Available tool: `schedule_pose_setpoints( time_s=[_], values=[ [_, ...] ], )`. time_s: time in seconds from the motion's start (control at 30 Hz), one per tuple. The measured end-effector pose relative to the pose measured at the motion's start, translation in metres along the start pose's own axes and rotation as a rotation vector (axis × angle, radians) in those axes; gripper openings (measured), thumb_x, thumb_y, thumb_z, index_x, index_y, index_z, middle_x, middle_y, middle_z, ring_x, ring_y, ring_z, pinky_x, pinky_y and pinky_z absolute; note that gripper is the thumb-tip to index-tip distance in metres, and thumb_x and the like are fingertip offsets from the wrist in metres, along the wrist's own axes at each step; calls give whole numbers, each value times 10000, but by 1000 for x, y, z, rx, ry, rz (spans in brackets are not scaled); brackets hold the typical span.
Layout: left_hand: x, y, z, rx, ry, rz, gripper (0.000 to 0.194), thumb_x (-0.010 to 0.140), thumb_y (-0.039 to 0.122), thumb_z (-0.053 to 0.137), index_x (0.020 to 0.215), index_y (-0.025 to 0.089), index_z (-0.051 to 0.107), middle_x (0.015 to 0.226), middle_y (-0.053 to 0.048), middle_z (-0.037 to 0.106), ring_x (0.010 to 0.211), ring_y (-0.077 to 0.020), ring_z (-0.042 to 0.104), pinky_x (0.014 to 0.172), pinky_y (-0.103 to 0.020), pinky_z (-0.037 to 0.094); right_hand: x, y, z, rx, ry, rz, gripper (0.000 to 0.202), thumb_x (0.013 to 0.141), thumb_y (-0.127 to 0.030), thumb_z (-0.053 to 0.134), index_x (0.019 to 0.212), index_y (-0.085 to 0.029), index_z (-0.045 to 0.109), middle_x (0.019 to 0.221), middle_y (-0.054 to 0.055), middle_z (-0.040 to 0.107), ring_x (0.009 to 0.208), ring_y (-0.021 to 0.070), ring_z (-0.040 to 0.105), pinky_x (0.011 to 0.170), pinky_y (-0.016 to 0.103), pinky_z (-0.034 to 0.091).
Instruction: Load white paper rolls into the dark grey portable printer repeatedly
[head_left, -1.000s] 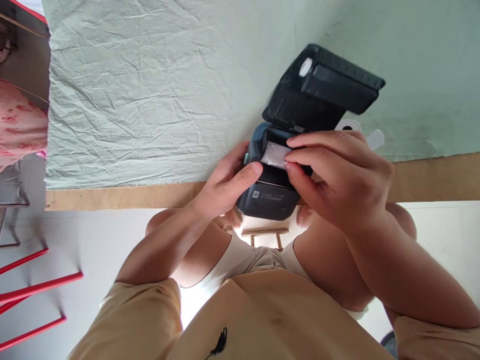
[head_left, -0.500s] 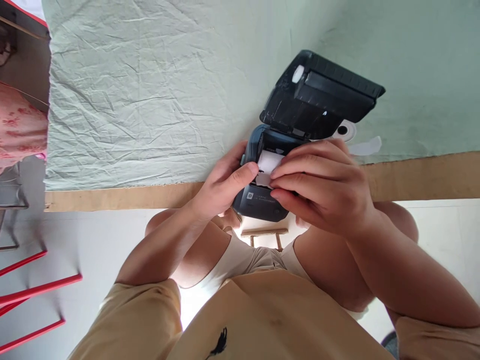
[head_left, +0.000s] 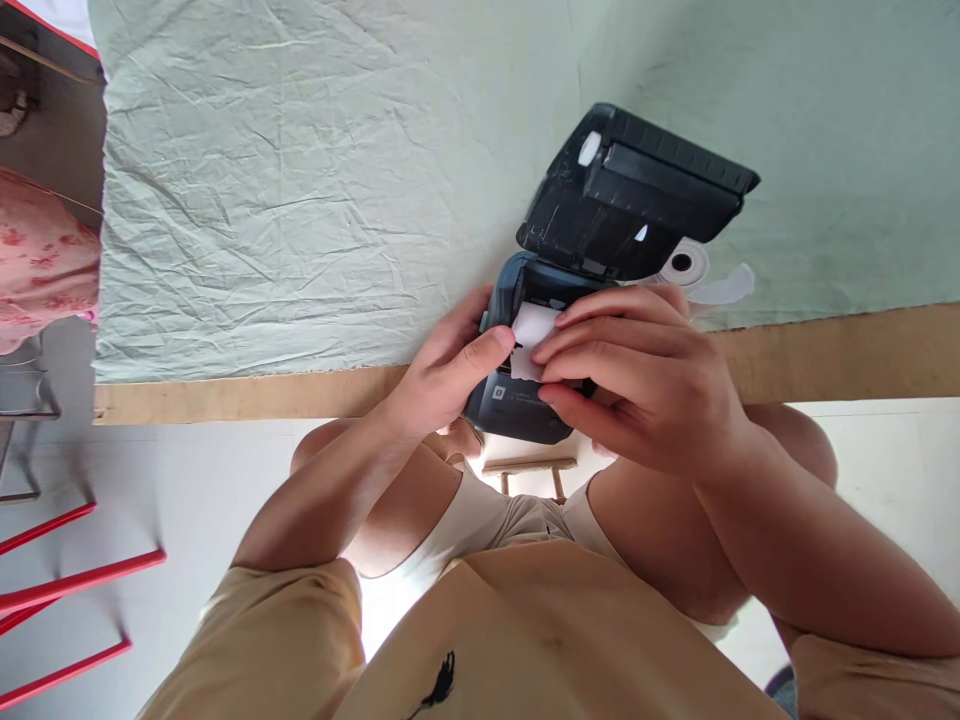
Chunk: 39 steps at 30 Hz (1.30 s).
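Two hands work at an open printer on the edge of a cloth-covered table.

The left hand (head_left: pixel 450 375) grips the side of the dark printer (head_left: pixel 525 400), lid (head_left: pixel 634 195) raised. The right hand (head_left: pixel 637 385) pinches the white paper (head_left: pixel 531 335) across its opening. A paper roll (head_left: pixel 686 265) lies just behind on the green cloth (head_left: pixel 300 180).

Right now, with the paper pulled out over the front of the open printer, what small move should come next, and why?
Probably swing the black hinged lid down. The white paper strip already lies over the dark blue handheld printer front, pinned by the right hand, while the left hand steadies the body.
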<state>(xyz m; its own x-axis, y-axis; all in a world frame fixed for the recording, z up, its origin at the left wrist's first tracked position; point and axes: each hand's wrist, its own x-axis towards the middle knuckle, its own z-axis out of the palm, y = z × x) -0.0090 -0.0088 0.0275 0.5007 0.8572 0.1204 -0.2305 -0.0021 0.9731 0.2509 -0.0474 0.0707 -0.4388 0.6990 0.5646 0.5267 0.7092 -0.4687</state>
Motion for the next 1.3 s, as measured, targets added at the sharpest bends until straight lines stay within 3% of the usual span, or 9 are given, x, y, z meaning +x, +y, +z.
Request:
schedule_pose_setpoints(
  time_s=[0.1, 0.27, 0.53, 0.7, 0.8, 0.87, 1.0, 1.1, 1.3],
  values=[
    [-1, 2, 1, 5, 20, -15, 708, 1131, 910, 770, 1382, 269, 935, 1264, -108, 910, 1099, -301, 826, 967, -410, 711, -1, 2, 1, -20, 29, -36, 110, 1244, -237, 756, 1234, -321, 826, 1162, -14, 970, 1303, 252, 903, 1087, 449, 630],
    [0, 5, 3, -4, 37, -105, 684, 1087, 884, 853, 1363, 263, 923, 1211, -93, 885, 1097, -295, 811, 1005, -400, 717, -3, 0, 2, -63, 45, -4, 202, 1235, -205, 725, 1403, -292, 797, 1118, -18, 968, 1334, 252, 909, 1122, 462, 585],
    [-3, 3, 1, -12, 46, -43, 556, 1141, 803, 806, 1272, 274, 920, 1011, -47, 733, 1014, -282, 755, 1061, -422, 701, -5, -12, 12, -143, 34, 31, 314, 1376, -448, 522, 1339, -359, 821, 1155, -26, 953, 1467, 241, 860, 1166, 489, 582],
    [1, 6, 4, -35, 41, -52, 590, 1103, 833, 851, 1247, 263, 905, 1099, -68, 823, 1026, -289, 789, 997, -418, 702, -5, -7, 6, -182, 109, 32, 246, 1301, -295, 621, 1445, -336, 817, 1215, 12, 964, 1336, 260, 907, 1123, 484, 626],
    [4, 15, 9, -53, 96, -162, 668, 984, 890, 989, 1196, 262, 903, 1042, -47, 814, 978, -274, 769, 1031, -432, 715, -6, -2, -1, -239, 41, 88, 283, 1250, -269, 676, 1416, -389, 871, 1268, 15, 979, 1414, 327, 908, 1145, 531, 649],
    [6, 20, 11, -46, 118, -243, 729, 892, 919, 1059, 1167, 262, 901, 1013, -34, 807, 957, -267, 763, 1054, -444, 719, -7, 0, -2, -258, 83, 104, 237, 1229, -292, 722, 1380, -378, 884, 1262, 18, 985, 1397, 343, 919, 1120, 533, 654],
    [6, 23, 11, -43, 106, -222, 738, 909, 933, 1041, 1204, 270, 904, 1018, -39, 833, 1006, -293, 819, 1009, -451, 716, -7, -1, 3, -290, 189, 143, 155, 1194, -267, 792, 1281, -360, 881, 1086, 2, 972, 1284, 344, 953, 1053, 527, 626],
    [6, 22, 9, -21, 81, -253, 807, 899, 964, 1032, 1276, 258, 923, 1160, -81, 909, 1158, -343, 865, 1040, -464, 727, -4, -4, 5, -315, 236, 154, 141, 1175, -231, 830, 1194, -359, 883, 948, -17, 929, 1214, 335, 951, 1016, 527, 589],
    [8, 28, 10, -6, 43, -303, 888, 862, 999, 1036, 1311, 241, 930, 1325, -109, 943, 1274, -361, 874, 1041, -441, 719, 1, -19, 7, -326, 217, 273, 185, 1087, -145, 863, 1130, -325, 861, 952, 0, 939, 1190, 344, 913, 982, 521, 549]
  ],
)
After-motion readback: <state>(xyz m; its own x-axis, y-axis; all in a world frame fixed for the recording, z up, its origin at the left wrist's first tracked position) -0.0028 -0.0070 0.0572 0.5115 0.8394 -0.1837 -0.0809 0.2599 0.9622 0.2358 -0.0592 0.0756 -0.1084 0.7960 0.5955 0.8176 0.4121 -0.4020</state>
